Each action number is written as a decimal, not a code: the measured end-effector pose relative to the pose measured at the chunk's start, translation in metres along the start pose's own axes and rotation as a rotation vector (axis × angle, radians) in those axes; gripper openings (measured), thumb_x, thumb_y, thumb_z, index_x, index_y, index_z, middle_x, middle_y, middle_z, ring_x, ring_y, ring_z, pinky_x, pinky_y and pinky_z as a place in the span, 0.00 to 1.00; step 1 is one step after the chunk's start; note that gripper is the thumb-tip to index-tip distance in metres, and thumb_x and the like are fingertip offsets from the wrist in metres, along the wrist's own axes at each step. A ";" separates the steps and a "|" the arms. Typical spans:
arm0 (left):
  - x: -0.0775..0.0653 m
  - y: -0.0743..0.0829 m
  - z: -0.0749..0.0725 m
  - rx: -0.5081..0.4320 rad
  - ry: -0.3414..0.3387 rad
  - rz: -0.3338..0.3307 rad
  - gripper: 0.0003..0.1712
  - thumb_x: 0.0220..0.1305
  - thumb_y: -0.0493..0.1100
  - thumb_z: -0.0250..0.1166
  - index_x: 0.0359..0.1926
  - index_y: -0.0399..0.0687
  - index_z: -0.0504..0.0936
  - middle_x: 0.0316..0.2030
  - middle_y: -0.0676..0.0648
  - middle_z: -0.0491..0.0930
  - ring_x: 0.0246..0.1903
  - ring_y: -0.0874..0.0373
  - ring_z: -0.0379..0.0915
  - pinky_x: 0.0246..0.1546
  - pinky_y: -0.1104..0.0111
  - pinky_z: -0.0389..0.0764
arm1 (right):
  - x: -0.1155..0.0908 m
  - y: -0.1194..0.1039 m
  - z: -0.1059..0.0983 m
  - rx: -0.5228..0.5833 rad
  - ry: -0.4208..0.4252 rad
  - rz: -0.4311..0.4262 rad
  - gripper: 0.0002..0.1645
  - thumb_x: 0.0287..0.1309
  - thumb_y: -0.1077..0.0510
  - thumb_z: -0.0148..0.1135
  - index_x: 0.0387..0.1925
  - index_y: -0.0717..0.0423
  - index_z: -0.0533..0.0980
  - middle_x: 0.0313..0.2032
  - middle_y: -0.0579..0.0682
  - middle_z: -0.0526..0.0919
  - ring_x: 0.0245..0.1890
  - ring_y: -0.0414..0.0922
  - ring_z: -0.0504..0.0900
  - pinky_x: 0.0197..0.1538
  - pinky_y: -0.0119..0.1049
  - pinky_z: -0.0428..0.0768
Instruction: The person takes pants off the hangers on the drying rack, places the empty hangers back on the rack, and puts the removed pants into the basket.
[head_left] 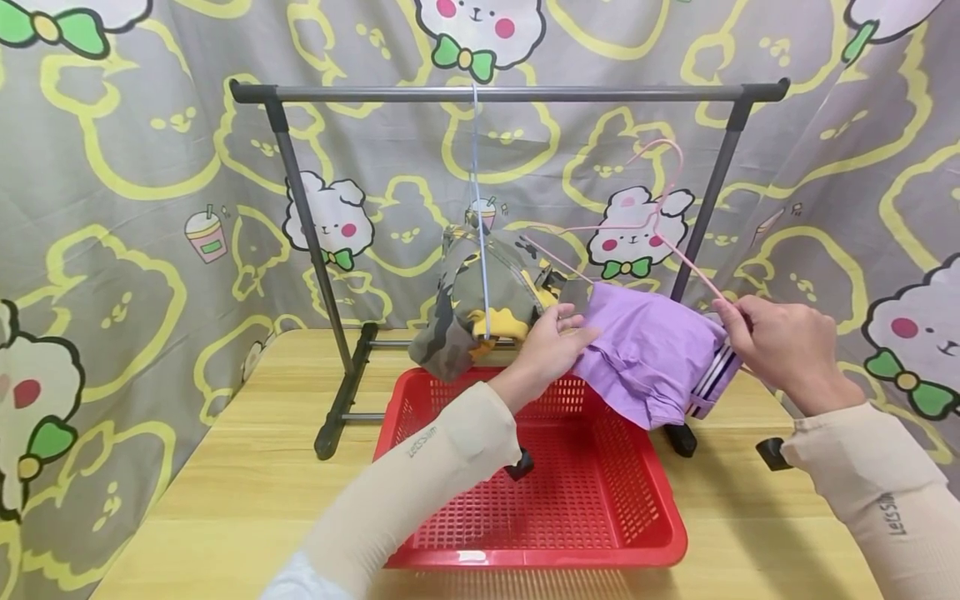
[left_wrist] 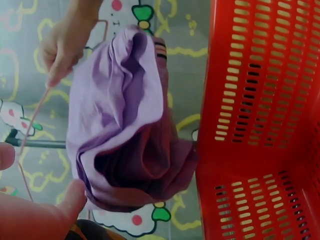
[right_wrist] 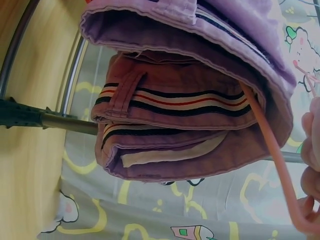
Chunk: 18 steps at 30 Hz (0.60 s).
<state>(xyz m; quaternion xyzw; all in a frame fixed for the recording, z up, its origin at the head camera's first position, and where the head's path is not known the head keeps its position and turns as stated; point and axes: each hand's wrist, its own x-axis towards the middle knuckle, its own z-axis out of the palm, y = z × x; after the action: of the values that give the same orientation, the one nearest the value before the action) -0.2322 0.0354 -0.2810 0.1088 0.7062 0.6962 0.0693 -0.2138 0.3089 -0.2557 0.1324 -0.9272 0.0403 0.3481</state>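
Purple pants (head_left: 648,350) hang folded over the lower bar of a pink hanger (head_left: 678,250). Striped trim and belt loops show at their waistband (right_wrist: 185,102). My right hand (head_left: 783,342) grips the hanger at its right corner, beside the pants. The hanger's hook stands up in front of the curtain, below the rack's top bar. My left hand (head_left: 551,346) is at the left edge of the pants, fingers parted, with the thumb (left_wrist: 72,200) right at the cloth. Part of the hanger's bar is hidden inside the folded cloth.
Below the hands, a red plastic basket (head_left: 525,557) sits on the wooden table (head_left: 247,492). Behind it stands a dark metal rack (head_left: 615,93). From its bar a blue hanger (head_left: 476,158) carries a camouflage garment (head_left: 442,333). A patterned curtain (head_left: 135,275) surrounds the table.
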 end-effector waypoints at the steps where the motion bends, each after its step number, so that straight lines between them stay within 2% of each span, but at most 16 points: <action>1: 0.002 -0.001 0.000 0.015 0.012 -0.001 0.31 0.60 0.44 0.62 0.62 0.45 0.62 0.57 0.46 0.69 0.55 0.57 0.67 0.50 0.68 0.70 | 0.000 0.000 0.001 -0.001 0.006 -0.003 0.21 0.61 0.50 0.54 0.16 0.56 0.70 0.07 0.42 0.58 0.07 0.42 0.56 0.12 0.36 0.52; 4: 0.006 -0.004 0.000 0.074 0.025 -0.010 0.33 0.61 0.47 0.61 0.63 0.45 0.60 0.60 0.47 0.66 0.59 0.58 0.61 0.55 0.69 0.65 | -0.001 0.001 0.001 -0.003 0.015 -0.009 0.21 0.60 0.50 0.54 0.15 0.56 0.70 0.07 0.42 0.57 0.06 0.42 0.56 0.12 0.36 0.51; 8: 0.012 -0.009 0.000 0.088 0.025 -0.031 0.36 0.62 0.51 0.59 0.65 0.44 0.57 0.63 0.47 0.61 0.62 0.56 0.57 0.57 0.67 0.62 | 0.000 0.001 0.001 -0.010 0.029 -0.020 0.21 0.60 0.50 0.55 0.15 0.56 0.70 0.07 0.42 0.57 0.06 0.42 0.55 0.12 0.36 0.51; 13: 0.021 -0.016 -0.001 0.099 0.054 -0.034 0.38 0.62 0.56 0.57 0.66 0.43 0.57 0.63 0.45 0.62 0.62 0.54 0.57 0.58 0.66 0.61 | 0.000 0.000 0.000 -0.017 0.054 -0.047 0.21 0.59 0.51 0.56 0.14 0.55 0.69 0.06 0.42 0.56 0.06 0.42 0.54 0.12 0.36 0.50; 18: 0.027 -0.021 0.000 0.150 0.046 -0.042 0.41 0.61 0.63 0.53 0.66 0.44 0.58 0.63 0.45 0.62 0.61 0.56 0.57 0.59 0.67 0.59 | 0.000 0.000 -0.001 -0.016 0.085 -0.072 0.21 0.58 0.51 0.56 0.13 0.54 0.68 0.06 0.41 0.56 0.06 0.41 0.53 0.12 0.36 0.49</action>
<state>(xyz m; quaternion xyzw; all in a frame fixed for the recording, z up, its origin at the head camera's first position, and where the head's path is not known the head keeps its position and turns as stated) -0.2597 0.0423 -0.3005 0.0828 0.7600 0.6419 0.0591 -0.2132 0.3088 -0.2547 0.1610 -0.9064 0.0260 0.3896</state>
